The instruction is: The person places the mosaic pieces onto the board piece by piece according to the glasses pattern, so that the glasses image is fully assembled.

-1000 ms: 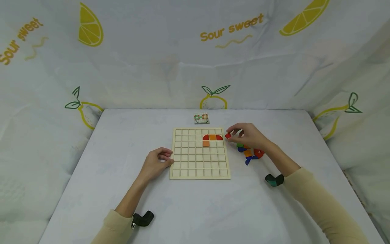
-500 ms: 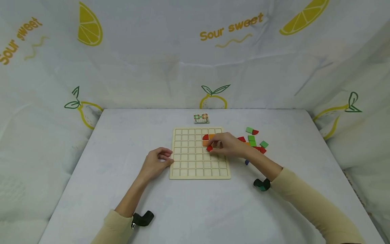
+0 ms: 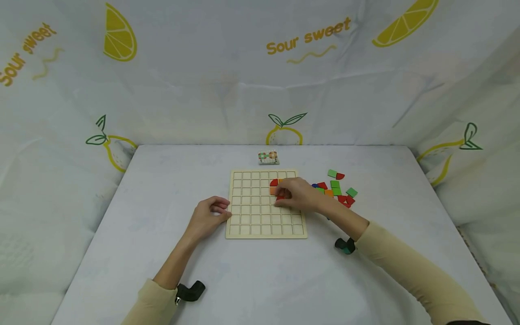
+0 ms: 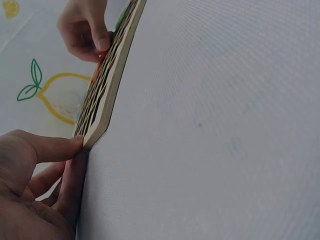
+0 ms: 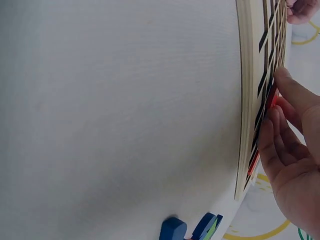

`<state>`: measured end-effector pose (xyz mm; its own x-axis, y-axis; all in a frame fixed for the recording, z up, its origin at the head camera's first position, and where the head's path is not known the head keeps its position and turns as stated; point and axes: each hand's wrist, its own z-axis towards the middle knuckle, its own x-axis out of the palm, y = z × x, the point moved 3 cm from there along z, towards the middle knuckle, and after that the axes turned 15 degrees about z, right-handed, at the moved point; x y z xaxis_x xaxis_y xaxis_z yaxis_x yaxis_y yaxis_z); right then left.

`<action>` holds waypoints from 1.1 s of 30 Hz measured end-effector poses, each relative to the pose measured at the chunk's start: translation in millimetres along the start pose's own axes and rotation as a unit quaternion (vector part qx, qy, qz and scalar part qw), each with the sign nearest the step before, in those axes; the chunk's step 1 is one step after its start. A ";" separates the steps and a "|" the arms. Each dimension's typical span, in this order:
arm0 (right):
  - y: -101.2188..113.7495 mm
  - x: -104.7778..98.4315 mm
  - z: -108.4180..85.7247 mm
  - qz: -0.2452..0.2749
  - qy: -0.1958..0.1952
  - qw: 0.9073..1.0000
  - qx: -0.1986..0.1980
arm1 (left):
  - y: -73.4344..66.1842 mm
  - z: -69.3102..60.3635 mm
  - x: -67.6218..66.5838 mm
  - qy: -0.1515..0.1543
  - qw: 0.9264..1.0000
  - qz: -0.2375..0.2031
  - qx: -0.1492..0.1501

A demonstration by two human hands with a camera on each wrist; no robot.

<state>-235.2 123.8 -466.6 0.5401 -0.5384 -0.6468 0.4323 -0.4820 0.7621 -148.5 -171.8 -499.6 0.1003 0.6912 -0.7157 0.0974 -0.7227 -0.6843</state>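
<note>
Between the thumb and fingertips of my right hand [image 3: 298, 194], a red piece [image 3: 280, 197] is pinched at the board [image 3: 260, 219], just nearer me than an orange square [image 3: 273, 191]; I cannot tell whether it sits flat. My left hand [image 3: 209, 215] rests loosely against the left edge. Coloured pieces [image 3: 336, 190] lie to the right, a card [image 3: 268, 157] beyond.

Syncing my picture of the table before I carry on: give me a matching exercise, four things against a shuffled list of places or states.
1. left hand
2. right hand
3. patterned card
4. loose coloured pieces

A. pinching a red piece at the grid board
B. on the white table, right of the board
C. touching the board's left edge
D. beyond the board's far edge

Pairs: 1-C; 2-A; 3-D; 4-B
</note>
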 end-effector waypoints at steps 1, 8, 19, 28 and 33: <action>-0.4 -0.2 0.4 0.003 -0.004 1.000 0.000 | 0.2 0.2 0.2 0.000 1.000 0.000 0.000; 1.0 -0.8 1.7 0.015 -0.009 1.000 -0.001 | 0.3 0.9 0.8 0.000 1.000 0.001 0.001; -0.6 0.6 3.6 0.019 -0.024 0.999 0.039 | -1.1 -0.2 -0.6 -0.001 1.000 0.003 0.002; 4.6 -3.2 6.6 0.024 -0.031 0.998 0.054 | -1.0 0.1 -0.6 -0.002 1.000 0.002 0.006; 2.5 -3.7 6.8 0.039 -0.021 0.998 0.046 | -1.1 0.0 -0.9 -0.001 1.000 0.003 0.002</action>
<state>-241.0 119.9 -462.5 0.5378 -0.6046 -0.5876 0.3216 -0.4972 0.8059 -148.7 -171.7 -498.2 0.0988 0.6862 -0.7207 0.0918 -0.7274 -0.6800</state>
